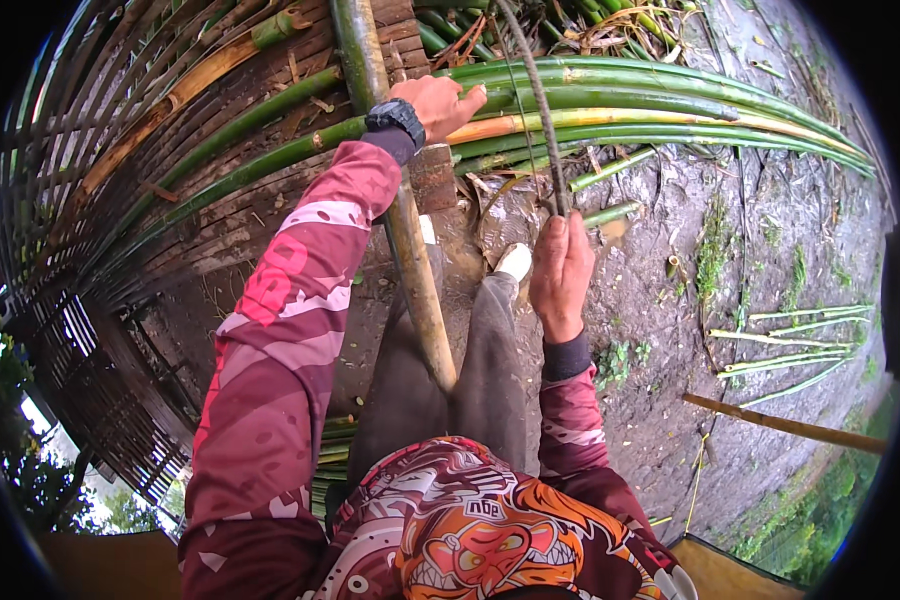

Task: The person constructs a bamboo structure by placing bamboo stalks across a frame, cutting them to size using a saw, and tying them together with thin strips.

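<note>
My left hand (438,105) is closed over a bamboo pole (590,118), its fingers pointing right; the underside of the grip is hidden. Several long green poles lie side by side there, running left to right. In my right hand (564,270) is the near end of what looks like a bow saw (542,95), a long curved grey-brown bar with a thin blade-like line beside it. The bar stretches away from me across the green poles. A thick bamboo pole (422,290) passes under my left wrist and ends between my legs.
Brown wooden slats (220,225) lie under the poles at left, beside a lattice of split strips (60,270). Cut bamboo pieces (785,360) are scattered on the wet muddy ground (660,320). A brown stick (770,422) juts in at right.
</note>
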`<state>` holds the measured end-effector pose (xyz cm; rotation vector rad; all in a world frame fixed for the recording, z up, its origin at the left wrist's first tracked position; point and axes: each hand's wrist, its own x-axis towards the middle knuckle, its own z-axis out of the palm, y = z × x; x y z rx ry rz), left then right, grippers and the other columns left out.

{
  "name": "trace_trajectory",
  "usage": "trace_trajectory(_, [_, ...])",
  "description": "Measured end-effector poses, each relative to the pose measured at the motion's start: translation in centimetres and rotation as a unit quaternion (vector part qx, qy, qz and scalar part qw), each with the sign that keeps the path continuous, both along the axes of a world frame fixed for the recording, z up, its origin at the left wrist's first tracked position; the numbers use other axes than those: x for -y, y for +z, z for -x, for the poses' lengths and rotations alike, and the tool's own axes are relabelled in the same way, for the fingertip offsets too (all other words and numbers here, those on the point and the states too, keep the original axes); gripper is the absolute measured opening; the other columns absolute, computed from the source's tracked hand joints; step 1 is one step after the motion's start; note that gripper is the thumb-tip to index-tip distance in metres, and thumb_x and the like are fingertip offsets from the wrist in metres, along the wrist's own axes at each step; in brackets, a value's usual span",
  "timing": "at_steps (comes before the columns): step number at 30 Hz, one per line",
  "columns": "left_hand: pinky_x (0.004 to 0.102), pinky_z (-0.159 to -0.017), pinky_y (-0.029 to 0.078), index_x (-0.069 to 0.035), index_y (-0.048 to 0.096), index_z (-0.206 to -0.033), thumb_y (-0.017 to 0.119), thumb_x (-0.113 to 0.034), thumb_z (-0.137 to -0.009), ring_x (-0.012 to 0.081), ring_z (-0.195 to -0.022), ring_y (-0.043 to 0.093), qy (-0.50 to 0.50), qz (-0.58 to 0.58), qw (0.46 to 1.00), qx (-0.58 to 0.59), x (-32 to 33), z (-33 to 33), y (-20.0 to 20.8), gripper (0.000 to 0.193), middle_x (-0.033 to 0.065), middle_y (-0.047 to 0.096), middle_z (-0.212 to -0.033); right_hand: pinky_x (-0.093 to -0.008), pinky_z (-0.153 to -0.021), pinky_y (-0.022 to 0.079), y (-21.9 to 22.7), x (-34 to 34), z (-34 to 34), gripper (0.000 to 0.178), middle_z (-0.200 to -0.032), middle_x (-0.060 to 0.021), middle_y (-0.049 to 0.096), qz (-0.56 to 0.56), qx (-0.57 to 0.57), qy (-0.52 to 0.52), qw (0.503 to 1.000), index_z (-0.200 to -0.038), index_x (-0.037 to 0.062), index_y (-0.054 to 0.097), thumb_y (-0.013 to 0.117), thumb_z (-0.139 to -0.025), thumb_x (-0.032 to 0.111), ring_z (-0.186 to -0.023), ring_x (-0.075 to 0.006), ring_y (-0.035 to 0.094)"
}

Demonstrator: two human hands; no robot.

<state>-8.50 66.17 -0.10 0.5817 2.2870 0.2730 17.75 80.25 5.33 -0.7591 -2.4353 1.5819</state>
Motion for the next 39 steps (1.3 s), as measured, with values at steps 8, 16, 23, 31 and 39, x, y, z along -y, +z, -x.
trace_trajectory(8, [0.0460,-0.093,0.058,0.001,0.073,-0.121,0.041,-0.065,-0.098,0.0358,-0.096,0.075,-0.031,0.010,0.995,-0.090,-0.3,-0.1,-0.8,0.077,0.0230,0.076,-0.106,-0.0514,-0.050,0.043,2.9,2.1,-3.8,0.027,-0.062,-0.0237,0.055,-0.060,0.052,0.078,0.994,-0.094,0.0034,0.049,0.060,-0.103,0.027,-0.056,-0.0477,0.058])
trace_trajectory(16, [0.0492,-0.089,0.058,-0.008,0.077,-0.118,0.039,-0.072,-0.097,0.0396,-0.095,0.073,-0.031,0.015,0.994,-0.102,-0.1,0.0,-1.1,0.078,0.0240,0.075,-0.098,-0.0543,-0.051,0.044,2.6,2.9,-3.9,0.027,-0.062,-0.0251,0.057,-0.052,0.073,0.071,0.993,-0.094,0.0038,0.048,0.065,-0.100,0.024,-0.058,-0.0484,0.060])
trace_trajectory(23, [0.0497,-0.091,0.057,-0.009,0.076,-0.119,0.039,-0.073,-0.096,0.0412,-0.099,0.072,-0.024,0.004,0.996,-0.087,-0.8,-0.1,-1.3,0.079,0.0252,0.075,-0.102,-0.0544,-0.049,0.044,1.8,2.5,1.0,0.027,-0.063,-0.0252,0.060,-0.015,0.035,0.030,0.999,-0.097,0.0046,0.050,0.065,-0.101,0.026,-0.058,-0.0484,0.061])
trace_trajectory(31, [0.0501,-0.086,0.059,-0.002,0.074,-0.120,0.032,-0.078,-0.095,0.0406,-0.095,0.074,-0.050,0.014,0.995,-0.082,-1.1,0.1,-0.4,0.090,0.0256,0.075,-0.099,-0.0548,-0.050,0.041,2.1,2.6,2.0,0.026,-0.065,-0.0258,0.058,-0.050,0.037,0.008,0.998,-0.093,0.0040,0.054,0.058,-0.105,0.027,-0.058,-0.0487,0.058])
trace_trajectory(39, [0.0490,-0.090,0.059,-0.003,0.063,-0.134,0.065,-0.057,-0.086,0.0413,-0.099,0.073,-0.114,0.032,0.987,-0.109,1.2,0.4,-0.6,0.073,0.0272,0.074,-0.104,-0.0450,-0.053,0.047,3.4,3.5,-2.0,0.017,-0.072,-0.0204,0.063,-0.013,0.077,0.019,0.997,-0.108,0.0030,0.060,0.054,-0.106,0.019,-0.060,-0.0408,0.065])
